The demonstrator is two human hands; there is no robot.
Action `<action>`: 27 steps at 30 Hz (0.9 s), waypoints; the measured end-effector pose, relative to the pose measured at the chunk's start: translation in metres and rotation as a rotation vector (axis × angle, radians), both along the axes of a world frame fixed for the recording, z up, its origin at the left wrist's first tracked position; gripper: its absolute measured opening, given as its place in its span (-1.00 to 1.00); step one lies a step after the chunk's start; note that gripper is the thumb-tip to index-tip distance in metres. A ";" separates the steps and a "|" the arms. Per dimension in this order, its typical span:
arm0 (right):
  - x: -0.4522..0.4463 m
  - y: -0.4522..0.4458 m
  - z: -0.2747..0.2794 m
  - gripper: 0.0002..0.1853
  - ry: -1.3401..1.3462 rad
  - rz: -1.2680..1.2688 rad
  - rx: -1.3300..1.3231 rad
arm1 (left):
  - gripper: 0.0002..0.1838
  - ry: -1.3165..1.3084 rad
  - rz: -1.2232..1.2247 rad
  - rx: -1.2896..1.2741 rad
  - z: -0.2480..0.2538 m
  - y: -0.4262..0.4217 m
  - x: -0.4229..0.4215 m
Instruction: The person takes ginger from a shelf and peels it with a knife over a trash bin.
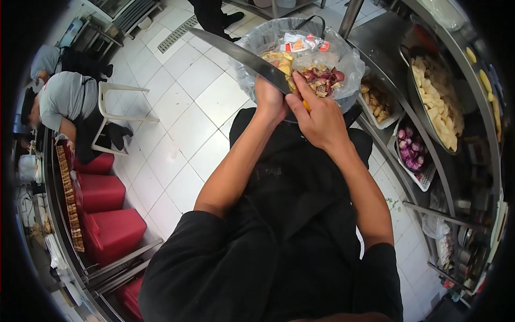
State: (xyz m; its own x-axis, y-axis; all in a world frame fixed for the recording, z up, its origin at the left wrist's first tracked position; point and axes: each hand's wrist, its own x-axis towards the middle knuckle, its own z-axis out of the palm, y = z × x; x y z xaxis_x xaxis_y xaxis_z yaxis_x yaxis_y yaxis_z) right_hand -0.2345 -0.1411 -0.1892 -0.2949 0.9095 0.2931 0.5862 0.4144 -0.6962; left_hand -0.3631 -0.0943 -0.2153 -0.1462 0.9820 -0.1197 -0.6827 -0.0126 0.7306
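Note:
My right hand (pixel 321 119) is closed round the handle of a large knife (pixel 238 53), its index finger stretched along the blade. The broad blade points up and to the left. Just behind the blade, my left hand (pixel 270 99) grips a knobby yellow piece of ginger (pixel 284 63); the blade partly hides the fingers and the ginger. Both hands are over the near rim of a bin lined with a clear plastic bag (pixel 347 59). Inside lie reddish-purple and pale peelings (pixel 324 79) and a white-and-orange wrapper (pixel 303 42).
On the right, a metal shelf holds a large pan of pale peeled pieces (pixel 437 102). Lower are a tray of unpeeled ginger (pixel 377 102) and a white basket of purple shallots (pixel 412 147). Red bins (pixel 115 233), a white stool (pixel 107 115) and bending people (pixel 70 102) are at left.

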 end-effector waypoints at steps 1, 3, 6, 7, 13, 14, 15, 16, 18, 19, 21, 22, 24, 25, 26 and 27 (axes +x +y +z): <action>0.000 -0.001 0.001 -0.37 -0.006 -0.003 -0.001 | -0.71 0.003 -0.020 0.009 -0.002 0.000 -0.001; -0.001 -0.001 0.002 -0.37 -0.020 -0.013 0.001 | -0.72 0.000 -0.072 0.041 -0.006 -0.001 -0.005; -0.003 -0.001 -0.001 -0.37 -0.040 -0.025 0.047 | -0.74 0.000 -0.102 0.058 -0.007 -0.004 -0.008; -0.003 0.000 -0.002 -0.37 -0.041 -0.035 0.065 | -0.75 0.012 -0.074 0.032 -0.005 -0.004 -0.005; -0.001 0.009 -0.004 -0.37 -0.047 -0.059 0.100 | -0.71 -0.059 -0.064 0.081 -0.004 -0.003 0.005; 0.000 0.008 -0.002 -0.37 -0.050 -0.055 0.091 | -0.69 -0.059 -0.080 0.101 -0.004 -0.002 0.005; 0.000 0.007 -0.001 -0.37 -0.053 -0.049 0.082 | -0.68 -0.031 -0.060 0.079 -0.004 -0.002 0.005; -0.001 0.006 -0.001 -0.37 -0.050 -0.045 0.089 | -0.67 -0.004 -0.037 0.059 -0.003 -0.003 0.005; -0.002 0.005 -0.002 -0.36 -0.043 -0.045 0.100 | -0.66 0.001 -0.031 0.041 -0.002 -0.002 0.005; -0.001 0.006 -0.002 -0.36 -0.040 -0.053 0.101 | -0.65 -0.022 -0.049 0.042 -0.004 0.000 0.005; -0.001 0.011 -0.003 -0.36 -0.030 -0.068 0.104 | -0.65 -0.045 -0.069 0.052 -0.007 0.002 0.004; -0.001 0.011 -0.002 -0.36 -0.045 -0.067 0.099 | -0.66 -0.048 -0.071 0.060 -0.008 0.002 0.004; 0.000 0.010 0.000 -0.37 -0.079 -0.065 0.090 | -0.68 -0.054 -0.053 0.051 -0.001 0.001 0.007; 0.001 0.013 0.002 -0.37 -0.117 -0.073 0.034 | -0.70 -0.057 -0.030 0.031 0.003 -0.002 0.010; 0.002 0.017 0.003 -0.36 -0.153 -0.080 -0.021 | -0.72 -0.058 -0.006 0.011 0.006 -0.004 0.011; 0.003 0.022 0.004 -0.36 -0.188 -0.089 -0.079 | -0.71 -0.016 -0.063 0.019 0.002 -0.003 0.007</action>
State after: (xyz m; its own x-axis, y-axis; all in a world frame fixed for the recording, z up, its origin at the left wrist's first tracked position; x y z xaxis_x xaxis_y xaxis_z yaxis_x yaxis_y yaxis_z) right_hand -0.2316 -0.1188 -0.1855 -0.2556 0.9522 0.1671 0.7403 0.3040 -0.5996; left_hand -0.3563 -0.0978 -0.2135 -0.0824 0.9912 -0.1033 -0.6940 0.0173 0.7198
